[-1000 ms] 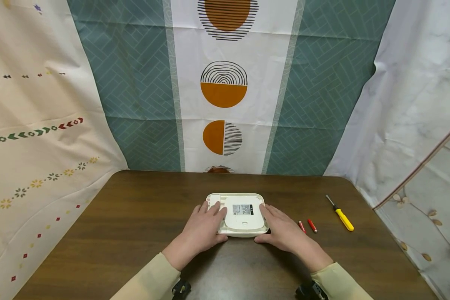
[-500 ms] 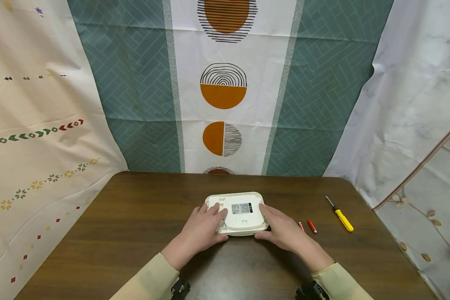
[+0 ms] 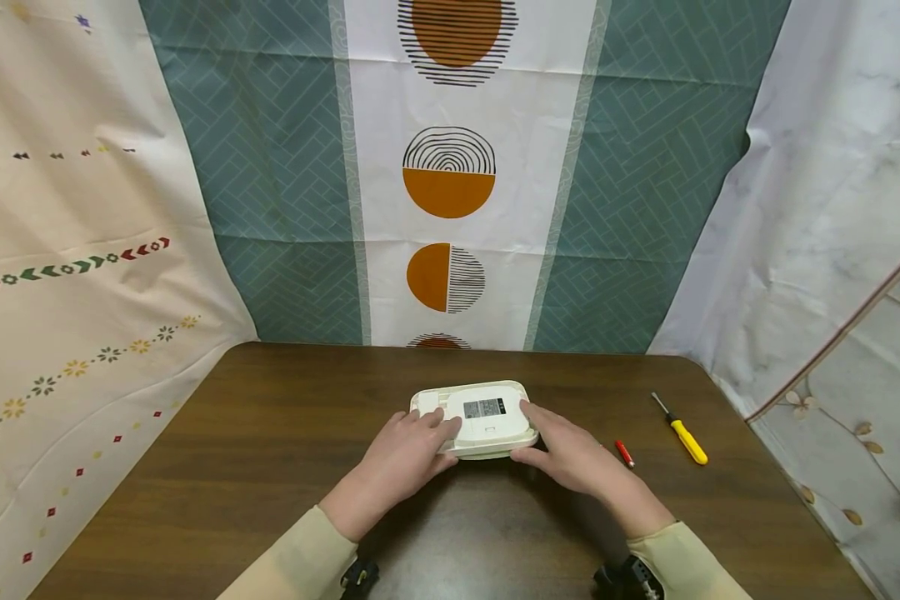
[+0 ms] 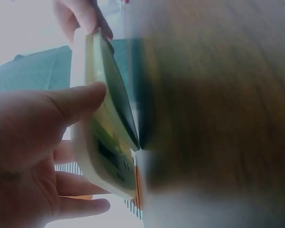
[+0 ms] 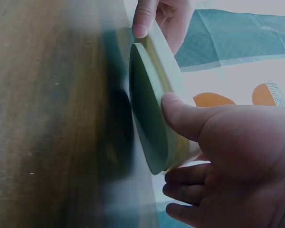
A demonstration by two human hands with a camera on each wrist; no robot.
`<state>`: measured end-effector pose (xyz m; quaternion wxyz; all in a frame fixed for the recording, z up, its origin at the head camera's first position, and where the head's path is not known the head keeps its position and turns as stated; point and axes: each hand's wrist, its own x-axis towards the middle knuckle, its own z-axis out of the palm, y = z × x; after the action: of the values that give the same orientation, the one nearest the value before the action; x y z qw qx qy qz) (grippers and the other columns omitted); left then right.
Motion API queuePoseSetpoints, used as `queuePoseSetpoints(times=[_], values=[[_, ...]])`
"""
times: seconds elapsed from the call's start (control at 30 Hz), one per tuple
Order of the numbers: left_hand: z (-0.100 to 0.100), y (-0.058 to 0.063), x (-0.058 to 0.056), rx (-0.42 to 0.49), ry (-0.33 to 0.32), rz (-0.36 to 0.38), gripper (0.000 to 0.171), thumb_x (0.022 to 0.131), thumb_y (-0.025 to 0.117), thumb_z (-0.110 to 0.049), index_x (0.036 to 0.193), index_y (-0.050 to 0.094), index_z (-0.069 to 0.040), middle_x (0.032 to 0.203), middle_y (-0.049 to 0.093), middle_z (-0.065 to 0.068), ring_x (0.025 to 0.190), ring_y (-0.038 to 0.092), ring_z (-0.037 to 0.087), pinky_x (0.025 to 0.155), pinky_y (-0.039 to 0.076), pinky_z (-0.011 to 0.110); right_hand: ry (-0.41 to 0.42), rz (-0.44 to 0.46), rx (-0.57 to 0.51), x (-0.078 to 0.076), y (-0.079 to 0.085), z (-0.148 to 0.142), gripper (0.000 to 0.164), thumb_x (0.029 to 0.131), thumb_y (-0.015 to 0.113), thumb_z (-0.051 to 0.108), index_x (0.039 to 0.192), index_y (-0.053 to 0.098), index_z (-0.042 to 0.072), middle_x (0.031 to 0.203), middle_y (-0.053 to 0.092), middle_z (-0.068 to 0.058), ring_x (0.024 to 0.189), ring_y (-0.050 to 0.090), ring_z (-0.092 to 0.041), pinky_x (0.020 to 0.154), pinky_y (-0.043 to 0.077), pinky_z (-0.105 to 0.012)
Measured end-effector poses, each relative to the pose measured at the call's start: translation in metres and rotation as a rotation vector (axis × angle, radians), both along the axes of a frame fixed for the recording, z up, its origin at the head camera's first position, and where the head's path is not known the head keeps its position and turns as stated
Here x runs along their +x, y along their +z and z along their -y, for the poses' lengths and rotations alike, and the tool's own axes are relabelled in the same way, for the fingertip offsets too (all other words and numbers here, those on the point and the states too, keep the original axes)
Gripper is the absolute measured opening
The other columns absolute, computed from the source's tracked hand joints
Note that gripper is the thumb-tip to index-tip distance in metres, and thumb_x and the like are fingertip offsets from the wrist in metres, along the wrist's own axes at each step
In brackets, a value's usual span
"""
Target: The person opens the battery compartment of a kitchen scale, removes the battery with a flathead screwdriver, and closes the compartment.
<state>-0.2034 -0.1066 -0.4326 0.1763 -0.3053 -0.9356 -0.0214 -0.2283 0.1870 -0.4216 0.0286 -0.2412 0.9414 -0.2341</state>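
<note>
A white kitchen scale (image 3: 499, 431) is held underside up, its printed label (image 3: 484, 407) showing. My left hand (image 3: 397, 467) grips its left side, thumb at the near edge and fingers over the underside. On the other side my right hand (image 3: 570, 454) holds it, thumb also at the near edge. The left wrist view shows a dark display (image 4: 106, 151) and small buttons on the downward-facing side. In the right wrist view the rounded weighing plate (image 5: 145, 109) faces the table, at a tilt. A red battery (image 3: 625, 452) lies right of my right hand.
On the brown table (image 3: 307, 400), a screwdriver (image 3: 688, 440) with a yellow handle lies at the right. A patterned curtain (image 3: 450, 275) hangs behind the table's far edge. Cloths also hang at both sides.
The scale has risen at its near edge and tilted a little, with both hands on it. My right hand has shifted and now covers most of a second red battery.
</note>
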Motion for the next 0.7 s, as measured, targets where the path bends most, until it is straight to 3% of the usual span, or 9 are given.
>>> queuePoseSetpoints(times=[0.23,0.5,0.7], values=[[-0.003,0.002,-0.003,0.073,-0.009,-0.082,0.038,0.103,0.082,-0.028,0.137,0.074,-0.012,0.132,0.077,0.012,0.111,0.075,0.041,0.097,0.06,0.052,-0.024,0.022,-0.038,-0.004,0.006,-0.002,0.081,0.107,0.075,0.044,0.168,0.042,0.002,0.167,0.049,-0.023,0.15,0.052,-0.043,0.119,0.044,-0.062],[-0.003,-0.001,-0.013,0.182,-0.035,-0.163,0.027,0.104,0.08,-0.021,0.127,0.073,-0.01,0.124,0.079,0.007,0.108,0.076,0.032,0.102,0.059,0.049,-0.064,0.026,-0.112,-0.007,0.01,0.0,0.077,0.107,0.075,0.046,0.167,0.041,0.013,0.155,0.06,-0.018,0.134,0.064,-0.038,0.109,0.051,-0.061],[-0.001,0.006,-0.018,0.25,-0.028,-0.181,0.023,0.103,0.081,-0.017,0.122,0.071,-0.008,0.112,0.079,0.005,0.098,0.076,0.026,0.096,0.061,0.044,-0.08,0.012,-0.181,-0.009,0.013,0.002,0.083,0.109,0.071,0.048,0.174,0.027,0.02,0.161,0.056,-0.021,0.142,0.06,-0.042,0.111,0.049,-0.063]])
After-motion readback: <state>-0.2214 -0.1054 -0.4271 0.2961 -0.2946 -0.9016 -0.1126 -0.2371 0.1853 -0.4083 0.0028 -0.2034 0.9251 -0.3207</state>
